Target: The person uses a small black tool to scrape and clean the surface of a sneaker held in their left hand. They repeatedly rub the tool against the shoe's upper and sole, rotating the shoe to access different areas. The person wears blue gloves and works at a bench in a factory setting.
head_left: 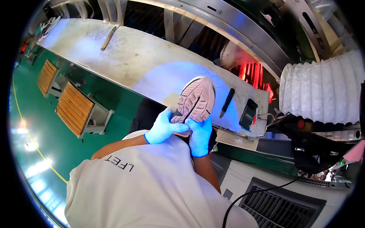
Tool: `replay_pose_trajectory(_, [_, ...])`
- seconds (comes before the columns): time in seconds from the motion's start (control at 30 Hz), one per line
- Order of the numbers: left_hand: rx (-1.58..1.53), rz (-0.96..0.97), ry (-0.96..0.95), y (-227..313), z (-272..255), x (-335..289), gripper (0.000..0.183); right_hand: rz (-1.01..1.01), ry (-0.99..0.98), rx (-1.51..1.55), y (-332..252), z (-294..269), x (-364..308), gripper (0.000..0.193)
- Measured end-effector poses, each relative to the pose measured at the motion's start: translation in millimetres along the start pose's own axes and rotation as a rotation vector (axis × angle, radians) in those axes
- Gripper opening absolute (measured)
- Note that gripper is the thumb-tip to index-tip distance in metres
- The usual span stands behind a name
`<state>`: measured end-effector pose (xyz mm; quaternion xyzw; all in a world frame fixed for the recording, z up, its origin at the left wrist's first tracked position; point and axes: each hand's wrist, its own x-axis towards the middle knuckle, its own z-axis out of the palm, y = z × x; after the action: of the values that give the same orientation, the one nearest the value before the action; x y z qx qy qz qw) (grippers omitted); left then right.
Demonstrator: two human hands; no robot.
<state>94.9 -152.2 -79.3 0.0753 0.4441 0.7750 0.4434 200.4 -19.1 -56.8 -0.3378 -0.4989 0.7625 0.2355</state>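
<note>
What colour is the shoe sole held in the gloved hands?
The shoe sole is mostly dusty pink, with an angular grooved pattern; the head view shows it best.

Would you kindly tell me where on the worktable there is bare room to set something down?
The widest bare stretch of the worktable lies between the tan-handled tool and the held shoe; another lies left of that tool. The right end is more crowded, with the black-handled knife and dark phone.
</note>
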Motion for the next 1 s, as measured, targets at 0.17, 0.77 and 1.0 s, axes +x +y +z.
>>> replay_pose_trajectory(0.17, [0.305,0.067,-0.128,6.7,-11.4,10.3,0.055,-0.507,-0.090,-0.180,-60.5,-42.0,-17.8,0.120])
replay_pose_trajectory(0.77, [0.557,0.603,-0.095,89.1,-17.4,-35.2,0.048,-0.876,-0.512,-0.739,-82.8,81.7,-13.5,0.068])
replay_pose_trajectory(1.0, [0.718,0.753,-0.077,119.1,-2.5,-44.6,0.035,-0.972,-0.474,-0.682,-63.4,82.8,-4.9,0.073])
